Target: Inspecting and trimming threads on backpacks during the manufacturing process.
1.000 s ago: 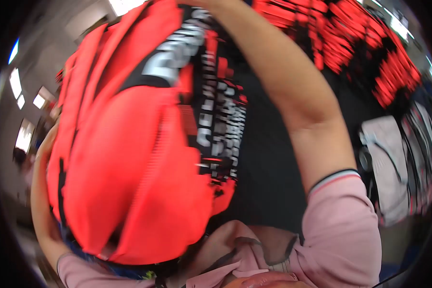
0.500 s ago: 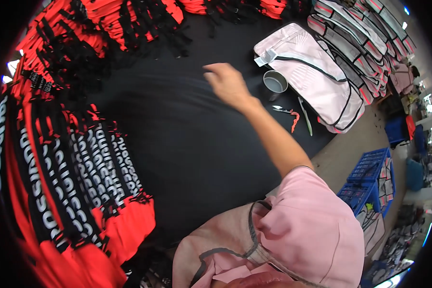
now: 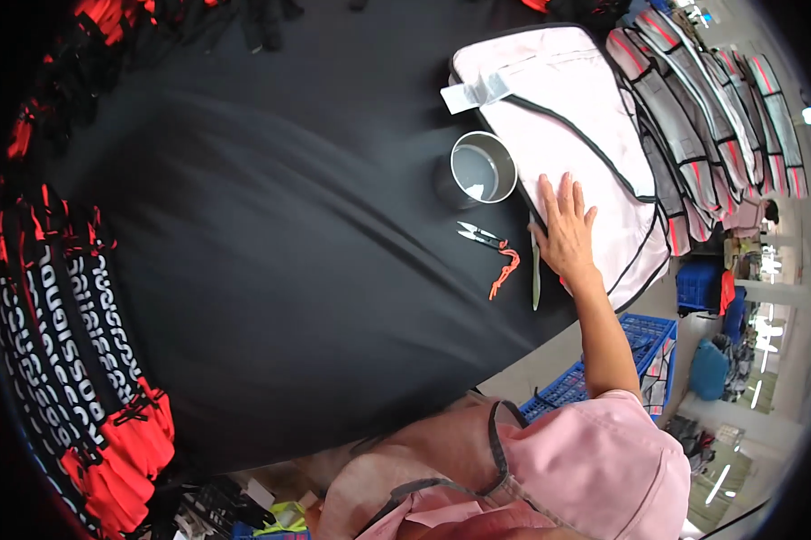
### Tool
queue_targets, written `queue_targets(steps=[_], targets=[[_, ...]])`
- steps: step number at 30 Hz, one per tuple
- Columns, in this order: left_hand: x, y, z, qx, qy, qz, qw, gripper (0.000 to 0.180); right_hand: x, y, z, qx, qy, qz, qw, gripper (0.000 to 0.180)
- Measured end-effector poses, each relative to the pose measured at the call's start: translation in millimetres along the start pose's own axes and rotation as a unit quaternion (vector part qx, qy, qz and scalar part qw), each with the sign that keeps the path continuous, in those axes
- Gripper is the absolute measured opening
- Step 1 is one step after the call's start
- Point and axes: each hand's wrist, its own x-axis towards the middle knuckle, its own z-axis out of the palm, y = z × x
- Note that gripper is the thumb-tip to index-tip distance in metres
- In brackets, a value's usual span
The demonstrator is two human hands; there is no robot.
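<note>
My right hand [image 3: 567,234] lies palm down with spread fingers on a pale pink fabric panel [image 3: 594,135] with black binding, near its front left edge. A white label [image 3: 477,93] sticks out at the panel's far left corner. Just left of the hand is a slim pale-green tool [image 3: 536,274], its upper end close to the thumb. Thread snips [image 3: 482,236] with an orange cord lie further left. Beyond them stands a metal cup [image 3: 483,171] with a small white bit inside. My left hand does not show.
Pink-and-grey fabric pieces [image 3: 684,117] are stacked right of the panel. Red-and-black strapped pieces with white lettering [image 3: 90,360] pile up at the left, more along the far edge. A black cloth [image 3: 288,270] covers the table. A blue crate [image 3: 558,387] stands beyond the right edge.
My right hand has swung from above the black cloth rightward onto the pale pink panel. The view has turned rightward, so the red pieces sit further left.
</note>
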Motion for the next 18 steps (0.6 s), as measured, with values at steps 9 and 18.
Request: queue_targets(steps=[9, 18], targets=[[60, 123, -11, -0.115, 0.145, 0.252, 0.950, 0.018, 33, 47, -33, 0.101, 0.178, 0.127, 0.971, 0.029], [134, 166, 14, -0.176, 0.169, 0.419, 0.874, 0.018, 84, 89, -219, -0.112, 0.490, 0.184, 0.845, 0.036]])
